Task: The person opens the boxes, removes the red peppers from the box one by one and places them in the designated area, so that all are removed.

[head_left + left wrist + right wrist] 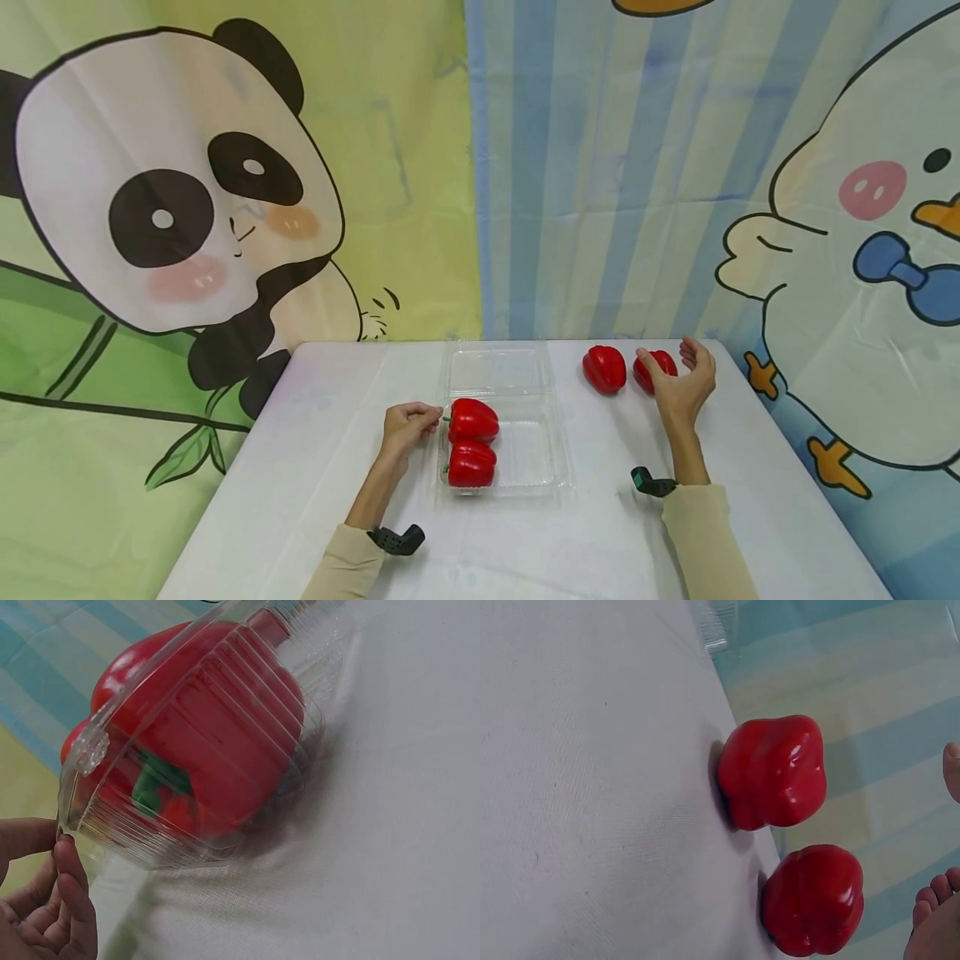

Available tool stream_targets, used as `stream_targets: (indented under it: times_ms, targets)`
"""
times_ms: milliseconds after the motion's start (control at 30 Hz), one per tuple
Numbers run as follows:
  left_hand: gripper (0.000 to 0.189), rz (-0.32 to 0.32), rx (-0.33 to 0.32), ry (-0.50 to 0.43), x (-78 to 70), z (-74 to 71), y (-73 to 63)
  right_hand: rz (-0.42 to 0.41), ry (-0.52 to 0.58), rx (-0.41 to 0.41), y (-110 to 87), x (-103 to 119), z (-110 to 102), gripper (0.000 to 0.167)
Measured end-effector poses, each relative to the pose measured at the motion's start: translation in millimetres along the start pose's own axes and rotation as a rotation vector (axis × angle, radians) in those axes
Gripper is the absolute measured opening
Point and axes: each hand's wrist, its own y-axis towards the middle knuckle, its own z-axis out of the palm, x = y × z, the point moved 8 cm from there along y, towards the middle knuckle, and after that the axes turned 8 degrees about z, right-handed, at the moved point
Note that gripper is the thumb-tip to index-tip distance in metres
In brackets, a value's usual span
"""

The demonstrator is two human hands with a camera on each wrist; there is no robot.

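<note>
My left hand (408, 427) pinches the left rim of a clear plastic clamshell box (528, 454) between thumb and fingertip. Two red bell peppers, a rear one (474, 419) and a front one (471, 465), lie in the box's left half, stems toward that hand. A green stem (154, 784) shows through the ribbed wall in the left wrist view. My right hand (684, 387), thumb and fingers spread apart, hovers by the right one of two loose peppers (662, 363). The other loose pepper (604, 370) sits just left of it.
Behind the box's base its clear lid (498, 371) lies folded back, near the table's far edge. A white cloth covers the table (600, 533). Printed curtains, one with a panda (180, 192), hang close behind and beside it.
</note>
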Motion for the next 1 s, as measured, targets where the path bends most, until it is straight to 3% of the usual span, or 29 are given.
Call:
stream_targets:
  times_ms: [133,667,1000]
  targets:
    - [0.026,-0.013,0.012,-0.003,1.7,-0.3,2.2,-0.057,0.012,0.039,-2.6,9.2,2.0,0.077]
    - [0.025,-0.016,0.001,-0.021,2.5,-0.2,1.6,-0.143,0.037,0.188,-16.7,32.3,16.6,0.078]
    - [0.024,-0.016,-0.006,-0.008,2.0,0.4,0.8,-0.192,0.052,0.239,-21.4,43.6,17.4,0.072]
